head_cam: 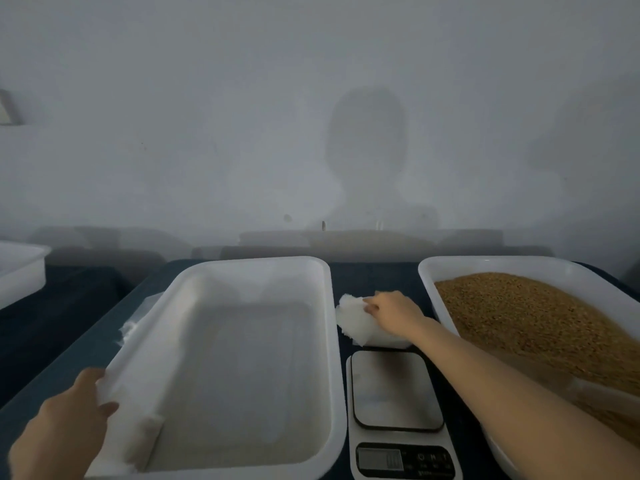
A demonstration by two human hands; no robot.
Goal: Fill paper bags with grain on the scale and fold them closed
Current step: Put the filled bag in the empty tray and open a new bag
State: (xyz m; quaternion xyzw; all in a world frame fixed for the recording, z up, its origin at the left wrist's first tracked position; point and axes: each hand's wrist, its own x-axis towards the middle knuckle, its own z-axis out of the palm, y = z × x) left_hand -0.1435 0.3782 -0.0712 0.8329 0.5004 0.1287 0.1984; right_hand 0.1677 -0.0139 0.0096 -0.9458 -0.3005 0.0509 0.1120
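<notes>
Beyond the far edge of the flat white digital scale (pixel 398 389), your right hand (pixel 393 311) is curled onto a small stack of white paper bags (pixel 356 322), thumb and fingertips pinching its upper layer. The stack lies on the dark blue bench (pixel 52 341), its long axis slanting from far left to near right. Its near end meets the scale's far edge, touching or overlapping; which is not clear. The scale's platform is bare, so by the look of it no bag is filled yet.

The coming move turns on this: the platform lies straight toward you from the right hand, close by. The white plastic tray (pixel 485 263) heaped with brown grain (pixel 519 323) sits just right of the scale, partly under your right forearm. Your right hand is by far the nearer to bags, scale and grain.

Your left hand (pixel 65 424) clamps the near-left corner of the large empty white tray (pixel 249 263), thumb over a pale strip along its left wall; rim or paper, you cannot tell.
</notes>
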